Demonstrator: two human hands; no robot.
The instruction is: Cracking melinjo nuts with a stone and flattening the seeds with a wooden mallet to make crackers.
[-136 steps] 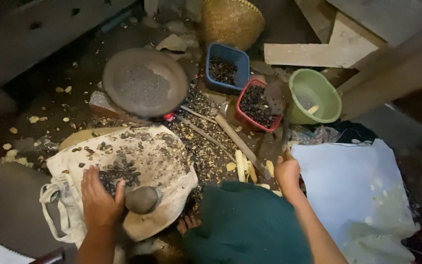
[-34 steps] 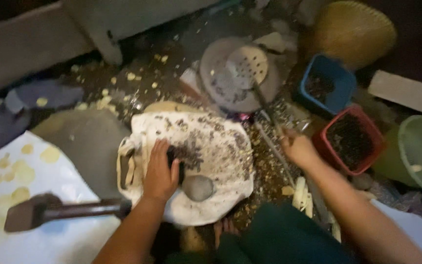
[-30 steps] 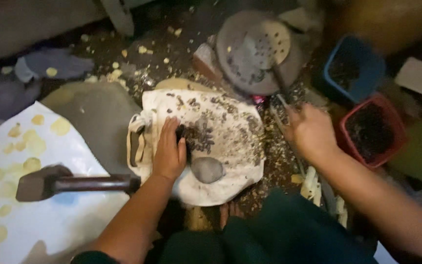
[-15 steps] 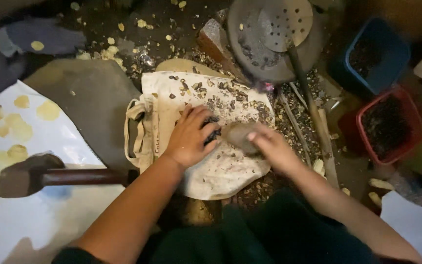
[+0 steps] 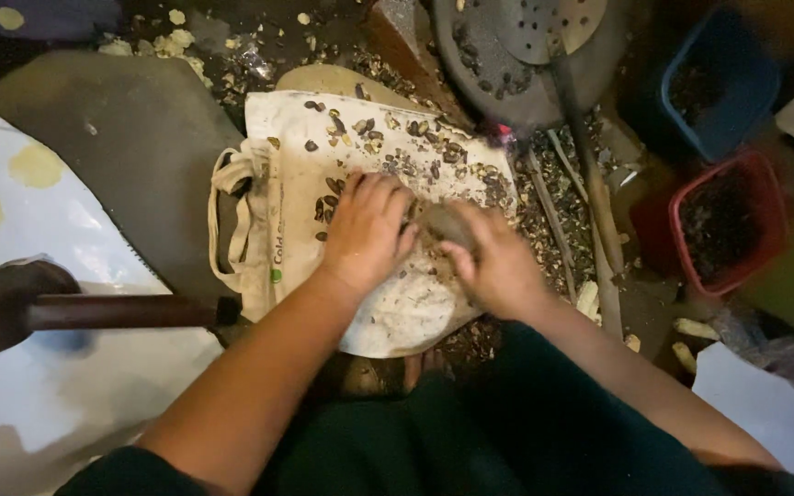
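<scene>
A dirty white cloth bag (image 5: 291, 161) lies flat on the ground, strewn with dark seeds (image 5: 415, 152) and shell bits. My left hand (image 5: 365, 230) presses palm down on a heap of seeds at the bag's middle, fingers together. My right hand (image 5: 493, 262) grips a rounded grey stone (image 5: 443, 223) just right of the left hand, over the bag.
A hammer (image 5: 57, 308) lies at the left on a white sheet (image 5: 11, 386). A round pan (image 5: 498, 64) with a perforated ladle (image 5: 549, 23) sits beyond the bag. A blue tub (image 5: 719, 83) and a red tub (image 5: 728, 225) of dark seeds stand at the right. Sticks and husks litter the ground.
My right hand left the ladle in the pan, came over to the bag and took hold of the stone. The left hand stayed on the seeds. The camera tilted down.
</scene>
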